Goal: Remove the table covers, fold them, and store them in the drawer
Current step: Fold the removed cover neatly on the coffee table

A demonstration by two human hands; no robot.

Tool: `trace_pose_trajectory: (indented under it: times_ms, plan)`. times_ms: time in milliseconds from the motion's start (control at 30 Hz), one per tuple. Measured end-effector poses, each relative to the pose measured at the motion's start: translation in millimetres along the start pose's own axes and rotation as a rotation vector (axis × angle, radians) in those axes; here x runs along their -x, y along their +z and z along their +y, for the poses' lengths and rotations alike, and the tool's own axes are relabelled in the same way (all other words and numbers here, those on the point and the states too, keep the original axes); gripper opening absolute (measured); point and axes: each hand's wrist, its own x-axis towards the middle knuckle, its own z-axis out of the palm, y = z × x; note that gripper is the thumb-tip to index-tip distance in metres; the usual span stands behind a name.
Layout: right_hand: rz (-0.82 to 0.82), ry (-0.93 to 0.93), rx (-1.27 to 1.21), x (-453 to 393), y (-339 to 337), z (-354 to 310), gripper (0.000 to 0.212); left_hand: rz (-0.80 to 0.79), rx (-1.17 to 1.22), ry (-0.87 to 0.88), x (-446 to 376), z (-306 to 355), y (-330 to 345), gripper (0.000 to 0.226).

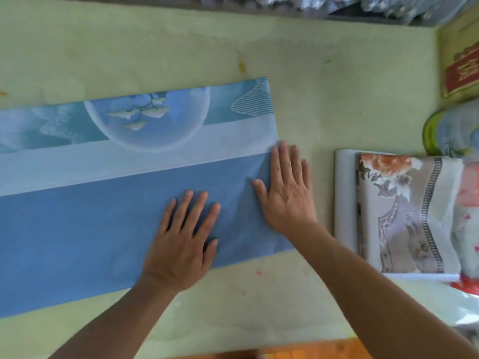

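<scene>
A blue table cover [77, 216] lies folded in a long band across the pale green table [324, 86], its plain blue back turned over a printed side with a pale globe and clouds. My left hand [184, 242] presses flat on the blue fold, fingers spread. My right hand [285, 193] lies flat on the cover's right end, fingertips at the fold line near the edge. A second cover [404, 213], grey with an orange flower print, lies folded at the right.
A round green-rimmed cloth item [451, 130] and a red and gold box [461, 71] sit at the far right. Plastic-wrapped bundles [363, 6] line the back edge. The table's near edge and wooden floor [298, 354] show at the bottom.
</scene>
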Motion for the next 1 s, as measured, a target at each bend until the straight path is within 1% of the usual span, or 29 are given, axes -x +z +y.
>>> trace_pose_trajectory:
  times_ms: [100, 200, 267, 333, 367, 400, 467, 500, 533, 567, 600, 667, 733, 867, 933, 1000]
  plan:
    - [0.043, 0.042, -0.017, -91.3, -18.3, 0.0, 0.075, -0.001, 0.003, 0.013, 0.8, -0.6, 0.0, 0.064]
    - [0.069, 0.129, -0.038, -164.4, -31.6, -3.3, 0.071, 0.007, 0.003, 0.017, -1.2, -0.5, 0.6, 0.064]
    - [0.075, 0.203, -0.035, -194.3, -38.2, -4.0, 0.070, 0.009, 0.009, 0.011, -1.3, 0.1, 1.2, 0.065]
    - [0.107, 0.245, -0.053, -202.5, -44.8, -7.7, 0.067, 0.004, 0.019, 0.006, -0.7, -0.7, 0.9, 0.065]
    - [0.160, 0.222, -0.058, -196.7, -45.6, -13.9, 0.065, 0.001, 0.024, 0.003, -0.5, -1.5, 0.6, 0.066]
    - [0.227, 0.158, -0.070, -182.8, -44.0, -24.6, 0.062, 0.000, 0.027, 0.000, -0.6, -1.8, 0.3, 0.067]
    - [0.320, -0.088, -0.143, -130.1, -32.1, -57.6, 0.054, -0.009, 0.035, -0.009, -1.2, -1.7, 0.1, 0.069]
    - [0.300, -0.206, -0.210, -93.3, -20.7, -76.0, 0.050, -0.012, 0.040, -0.014, -1.6, -1.4, 0.4, 0.069]
    - [0.243, -0.267, -0.288, -53.1, -8.2, -90.5, 0.048, -0.015, 0.047, -0.018, -1.9, -1.1, 1.0, 0.069]
    - [0.183, -0.280, -0.347, -15.5, 3.1, -99.0, 0.046, -0.015, 0.055, -0.020, -1.6, -0.5, 1.8, 0.068]
    - [0.163, -0.257, -0.385, 15.6, 13.9, -101.9, 0.044, -0.008, 0.059, -0.019, -0.9, -0.6, 2.6, 0.065]
    - [0.206, -0.158, -0.404, 55.4, 30.5, -96.2, 0.042, 0.023, 0.067, -0.009, 1.2, -1.2, 3.7, 0.060]
    - [0.268, -0.100, -0.367, 67.2, 37.7, -89.2, 0.041, 0.037, 0.083, -0.004, 0.4, -1.6, 2.5, 0.061]
    - [0.330, -0.111, -0.183, 69.4, 44.9, -94.6, 0.042, 0.040, 0.121, 0.001, 6.9, -8.2, 1.9, 0.060]
    - [0.350, -0.111, -0.151, 69.3, 45.9, -96.1, 0.044, 0.042, 0.120, -0.080, 32.0, -36.8, 3.4, 0.058]
    - [0.373, -0.104, -0.134, 70.5, 46.3, -97.3, 0.044, 0.034, 0.072, -0.186, 76.6, -84.0, 3.9, 0.058]
